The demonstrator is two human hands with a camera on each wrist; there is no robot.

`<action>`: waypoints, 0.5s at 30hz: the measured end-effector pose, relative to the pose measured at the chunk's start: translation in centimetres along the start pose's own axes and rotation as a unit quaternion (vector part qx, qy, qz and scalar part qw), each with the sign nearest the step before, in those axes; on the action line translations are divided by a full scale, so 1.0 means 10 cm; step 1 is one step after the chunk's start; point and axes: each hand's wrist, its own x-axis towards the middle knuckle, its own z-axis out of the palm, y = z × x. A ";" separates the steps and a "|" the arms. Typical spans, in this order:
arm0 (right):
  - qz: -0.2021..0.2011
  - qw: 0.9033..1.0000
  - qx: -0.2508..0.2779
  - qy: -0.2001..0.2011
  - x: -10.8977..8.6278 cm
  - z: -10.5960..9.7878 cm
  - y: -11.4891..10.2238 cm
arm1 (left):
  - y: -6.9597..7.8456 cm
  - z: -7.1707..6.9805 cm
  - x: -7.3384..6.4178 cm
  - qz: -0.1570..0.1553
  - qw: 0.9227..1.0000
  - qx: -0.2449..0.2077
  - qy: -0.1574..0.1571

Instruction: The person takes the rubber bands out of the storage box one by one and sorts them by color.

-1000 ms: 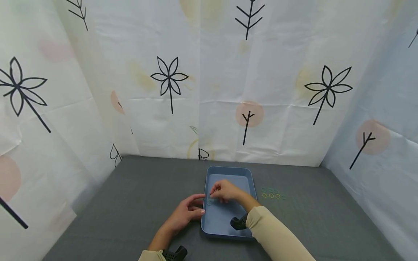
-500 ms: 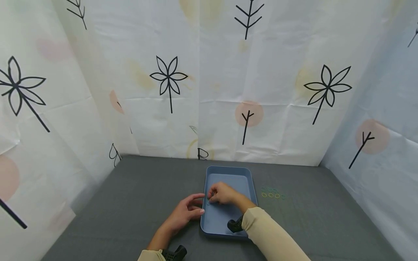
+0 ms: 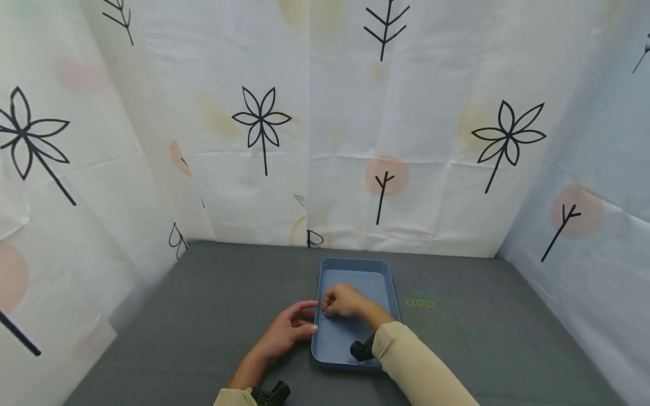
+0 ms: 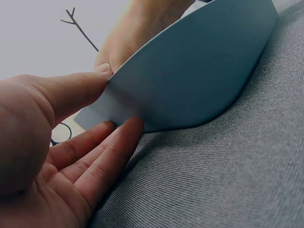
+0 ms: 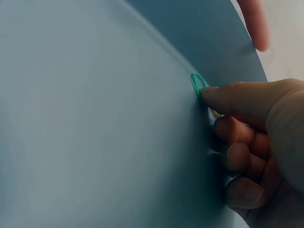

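My right hand (image 3: 345, 300) reaches into the blue tray (image 3: 365, 276), its fingers curled low by the tray's left wall. In the right wrist view a thin green ring (image 5: 195, 84) shows at the tip of my thumb (image 5: 237, 97), beside the corner of floor and wall. A sliver of a yellow ring (image 5: 216, 114) peeks out between thumb and index finger; I cannot tell which ring the fingers pinch. My left hand (image 3: 286, 334) touches the outside of the tray's left wall, fingers spread and fairly straight, thumb up at the rim (image 4: 142, 50).
Right of the tray, three yellow rings (image 3: 420, 303) lie in a row on the grey cloth (image 3: 487, 316), with several green rings (image 3: 417, 294) behind them. White patterned sheets (image 3: 335, 124) hang round the table's back and sides.
My right hand has come slightly toward me and down along the tray's left wall, right to the ring there. The left hand stays in place against the tray.
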 end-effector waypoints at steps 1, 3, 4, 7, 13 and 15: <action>0.004 1.000 0.001 0.000 0.00 0.00 -0.01 | 0.00 0.00 0.00 0.000 1.000 0.000 0.000; 0.010 1.000 0.001 0.002 -0.01 0.00 -0.02 | 0.00 0.00 0.00 -0.001 1.000 0.000 0.001; 0.012 1.000 0.000 0.002 -0.01 0.00 -0.03 | 0.00 0.00 0.00 0.000 1.000 0.000 0.000; 0.019 1.000 -0.005 0.002 -0.01 0.00 -0.04 | -0.01 0.00 0.01 0.000 1.000 0.001 0.000; 0.023 1.000 -0.018 -0.003 -0.02 0.00 -0.07 | -0.01 0.00 0.00 0.003 1.000 -0.001 -0.002; 0.023 0.999 -0.022 -0.008 -0.02 -0.01 -0.07 | -0.01 0.00 0.00 0.004 1.000 -0.001 -0.002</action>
